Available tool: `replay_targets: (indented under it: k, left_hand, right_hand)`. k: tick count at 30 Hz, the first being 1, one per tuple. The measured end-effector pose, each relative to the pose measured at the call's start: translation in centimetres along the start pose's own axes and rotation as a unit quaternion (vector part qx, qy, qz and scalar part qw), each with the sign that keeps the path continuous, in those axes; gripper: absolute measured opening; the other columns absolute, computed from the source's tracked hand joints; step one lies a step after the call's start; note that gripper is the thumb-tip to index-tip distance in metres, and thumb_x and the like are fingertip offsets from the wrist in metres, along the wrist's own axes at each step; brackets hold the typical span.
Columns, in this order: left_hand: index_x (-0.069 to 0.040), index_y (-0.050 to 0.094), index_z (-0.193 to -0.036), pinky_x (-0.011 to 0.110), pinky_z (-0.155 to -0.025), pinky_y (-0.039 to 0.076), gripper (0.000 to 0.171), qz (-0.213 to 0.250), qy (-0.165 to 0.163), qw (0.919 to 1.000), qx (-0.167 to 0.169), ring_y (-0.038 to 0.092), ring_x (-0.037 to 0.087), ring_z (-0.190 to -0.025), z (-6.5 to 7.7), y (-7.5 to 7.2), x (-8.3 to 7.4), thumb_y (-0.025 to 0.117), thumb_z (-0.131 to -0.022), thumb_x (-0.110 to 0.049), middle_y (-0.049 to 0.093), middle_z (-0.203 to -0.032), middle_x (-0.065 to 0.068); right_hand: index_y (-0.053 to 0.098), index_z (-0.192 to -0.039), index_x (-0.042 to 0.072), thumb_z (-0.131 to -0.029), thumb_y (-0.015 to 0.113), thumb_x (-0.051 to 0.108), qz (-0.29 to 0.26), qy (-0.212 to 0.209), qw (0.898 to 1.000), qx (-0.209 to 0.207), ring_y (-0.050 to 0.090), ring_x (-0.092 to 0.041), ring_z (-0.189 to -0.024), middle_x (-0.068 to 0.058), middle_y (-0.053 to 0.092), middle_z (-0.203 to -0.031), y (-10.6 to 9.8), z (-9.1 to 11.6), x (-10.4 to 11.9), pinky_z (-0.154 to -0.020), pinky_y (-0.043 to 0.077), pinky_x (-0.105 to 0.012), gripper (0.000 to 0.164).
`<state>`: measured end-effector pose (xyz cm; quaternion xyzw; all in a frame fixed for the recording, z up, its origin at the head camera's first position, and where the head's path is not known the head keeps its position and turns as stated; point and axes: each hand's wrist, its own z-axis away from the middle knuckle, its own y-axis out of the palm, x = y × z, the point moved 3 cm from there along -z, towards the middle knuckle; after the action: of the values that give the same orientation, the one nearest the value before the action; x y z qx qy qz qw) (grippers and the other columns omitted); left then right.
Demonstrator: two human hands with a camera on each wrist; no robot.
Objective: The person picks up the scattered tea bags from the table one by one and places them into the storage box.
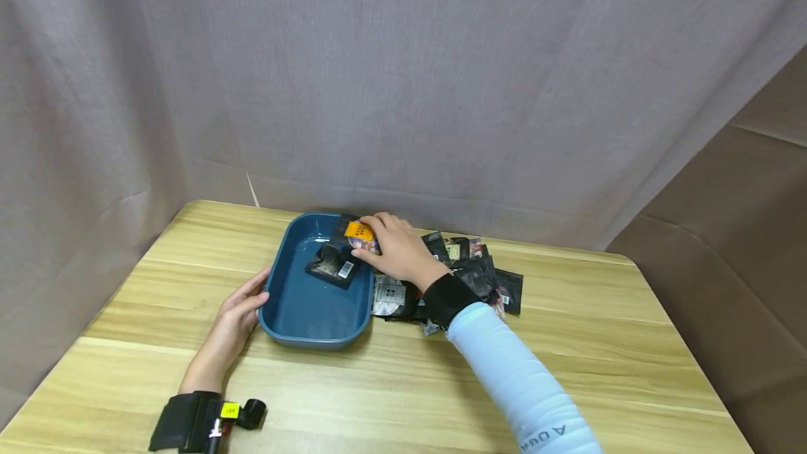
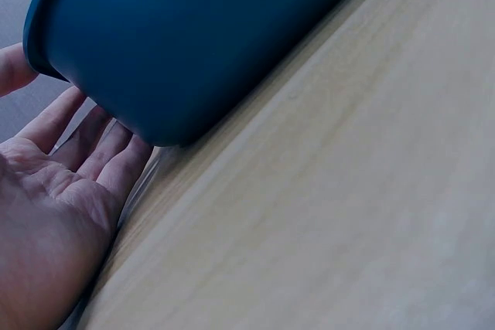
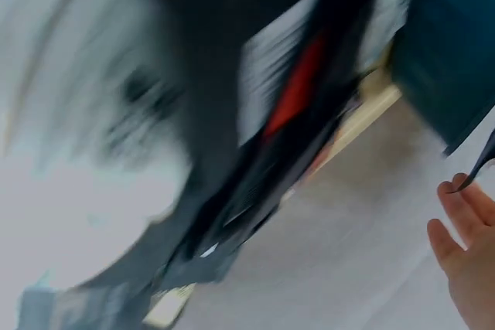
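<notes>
A blue rectangular tray [image 1: 309, 312] stands on the table's left half. My left hand [image 1: 233, 321] rests against its left side; in the left wrist view the nearly straight fingers of that hand [image 2: 66, 183] touch the tray's outer wall [image 2: 170, 44]. Over the far right rim, my right hand [image 1: 398, 247] pinches a black packet with an orange label [image 1: 360, 232]. Another black packet [image 1: 330, 263], with a white barcode label, lies inside the tray. In the right wrist view, the right hand [image 3: 473, 253] appears at the edge, with only a dark corner of the packet showing.
A loose pile of black packets [image 1: 479, 275] lies right of the tray, partly under my right wrist. One packet with a pale label [image 1: 389, 294] sits close against the tray's right wall. A grey curtain [image 1: 403, 90] hangs behind the wooden table [image 1: 599, 342].
</notes>
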<state>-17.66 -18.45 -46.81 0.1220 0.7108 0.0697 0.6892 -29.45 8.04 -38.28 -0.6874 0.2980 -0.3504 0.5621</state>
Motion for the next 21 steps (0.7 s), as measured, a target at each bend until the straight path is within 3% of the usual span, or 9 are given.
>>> replay_targets:
  k: [9,17,21]
  left_hand:
    - [0.007,0.024,-0.153,0.017,-0.096,0.044,0.060,-0.004,-0.010,0.9999,-0.001,0.048,-0.002,-0.121,0.0,0.1,0.0,0.049,-0.102,-0.011,0.045,-0.136,-0.008]
    - [0.008,0.025,-0.153,0.017,-0.095,0.044,0.059,-0.002,-0.006,1.0000,-0.005,0.048,-0.001,-0.121,0.2,-0.1,-0.1,0.048,-0.102,-0.010,0.049,-0.132,-0.014]
    - [0.008,0.025,-0.153,0.017,-0.096,0.043,0.059,-0.003,-0.005,1.0000,-0.008,0.047,-0.001,-0.121,0.2,-0.1,-0.1,0.048,-0.101,-0.009,0.046,-0.137,-0.008]
  right_hand:
    - [0.042,-0.150,0.018,-0.094,0.056,0.059,0.018,-0.029,0.999,0.016,0.045,-0.025,-0.128,-0.008,0.045,-0.143,0.4,-1.0,3.2,-0.110,0.034,-0.042,0.070]
    - [0.041,-0.150,0.018,-0.094,0.054,0.061,0.022,-0.032,0.999,0.024,0.043,-0.026,-0.132,-0.009,0.044,-0.145,0.7,-1.6,4.2,-0.113,0.030,-0.042,0.072]
    - [0.039,-0.152,0.018,-0.093,0.055,0.063,0.017,-0.030,0.999,0.042,0.037,-0.027,-0.139,-0.010,0.040,-0.151,0.8,-1.6,4.5,-0.115,0.027,-0.044,0.076]
